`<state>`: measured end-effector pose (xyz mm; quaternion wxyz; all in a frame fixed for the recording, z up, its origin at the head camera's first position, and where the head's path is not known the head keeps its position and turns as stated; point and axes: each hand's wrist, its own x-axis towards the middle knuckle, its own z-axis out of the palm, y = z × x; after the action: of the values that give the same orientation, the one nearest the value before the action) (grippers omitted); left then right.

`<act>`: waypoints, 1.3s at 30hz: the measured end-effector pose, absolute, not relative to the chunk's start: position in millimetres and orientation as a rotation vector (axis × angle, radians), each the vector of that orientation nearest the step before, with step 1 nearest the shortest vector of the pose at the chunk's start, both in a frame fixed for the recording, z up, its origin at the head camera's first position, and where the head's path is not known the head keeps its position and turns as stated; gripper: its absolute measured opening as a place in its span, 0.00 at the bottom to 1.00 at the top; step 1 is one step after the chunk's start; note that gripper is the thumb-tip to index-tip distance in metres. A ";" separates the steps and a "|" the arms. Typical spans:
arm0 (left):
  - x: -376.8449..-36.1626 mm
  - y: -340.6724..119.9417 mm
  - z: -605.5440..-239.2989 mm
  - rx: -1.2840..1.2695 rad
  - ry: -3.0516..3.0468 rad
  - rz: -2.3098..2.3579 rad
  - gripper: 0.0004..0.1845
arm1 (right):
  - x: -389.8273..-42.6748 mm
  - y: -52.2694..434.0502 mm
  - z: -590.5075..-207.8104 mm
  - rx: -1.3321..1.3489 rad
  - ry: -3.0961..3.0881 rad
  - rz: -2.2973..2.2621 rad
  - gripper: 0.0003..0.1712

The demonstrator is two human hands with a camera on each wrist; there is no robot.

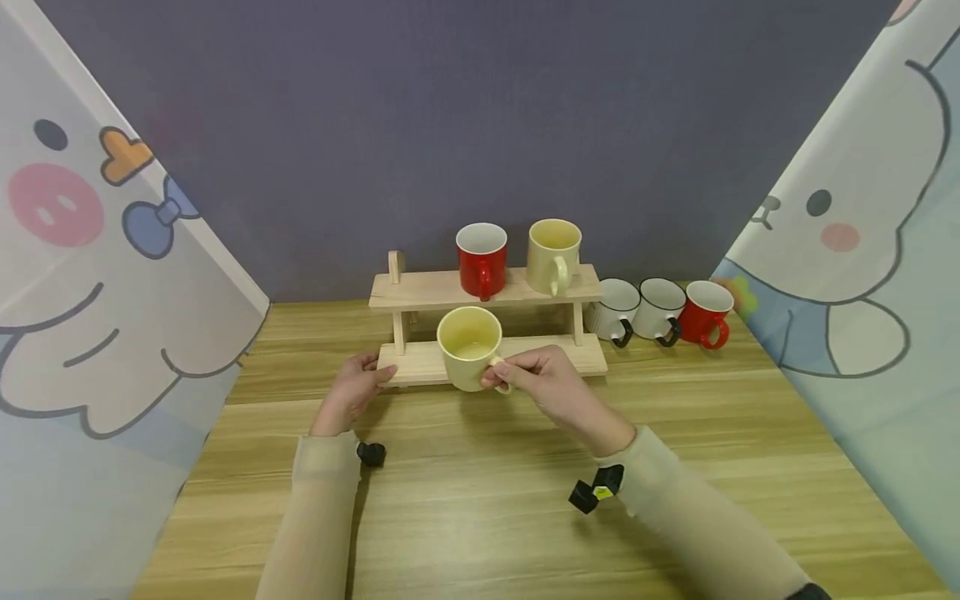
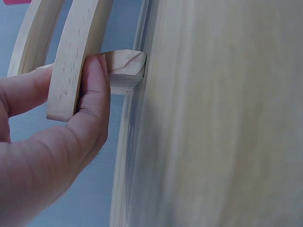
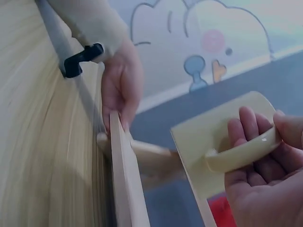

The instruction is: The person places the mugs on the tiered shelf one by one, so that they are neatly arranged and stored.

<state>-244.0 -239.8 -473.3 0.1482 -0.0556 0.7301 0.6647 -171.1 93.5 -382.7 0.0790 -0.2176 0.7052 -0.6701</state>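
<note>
My right hand [image 1: 553,390] grips the handle of a pale yellow mug [image 1: 463,364], which overlaps the lower board of a two-tier wooden shelf [image 1: 417,365]. The mug is upright, its handle [image 3: 246,152] turned to the right in the head view. In the right wrist view, fingers curl round the handle and the thumb presses on it. My left hand [image 1: 351,392] pinches the left end of the lower board [image 2: 71,71], thumb on one face and fingers on the other. On the upper board stand a red mug [image 1: 471,268] and another yellow mug [image 1: 538,265].
Right of the shelf, two white mugs with black handles [image 1: 615,308] [image 1: 654,315] and a red mug [image 1: 696,319] stand in a row on the wood-grain table [image 1: 450,500]. A dark wall [image 1: 480,108] rises behind, with cartoon-printed panels [image 1: 90,333] at both sides.
</note>
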 end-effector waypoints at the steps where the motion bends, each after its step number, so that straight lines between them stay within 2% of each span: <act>1: -244.4 -239.7 -473.4 -0.158 2.103 1.911 0.38 | -173.8 86.3 -382.1 -0.662 2.121 -2.011 0.12; 21: -247.8 -235.6 -475.3 -0.174 2.100 1.935 0.35 | -228.4 -17.5 -355.5 -0.431 2.114 -2.327 0.13; 39: -246.7 -241.2 -471.9 -0.165 2.095 1.925 0.35 | -269.1 -58.0 -359.8 -0.088 2.286 -2.421 0.12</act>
<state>-246.7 -241.2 -471.9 0.1455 -0.0572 0.7273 0.6683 -269.1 -58.0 -359.8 -0.0944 -0.0263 0.6833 -0.7236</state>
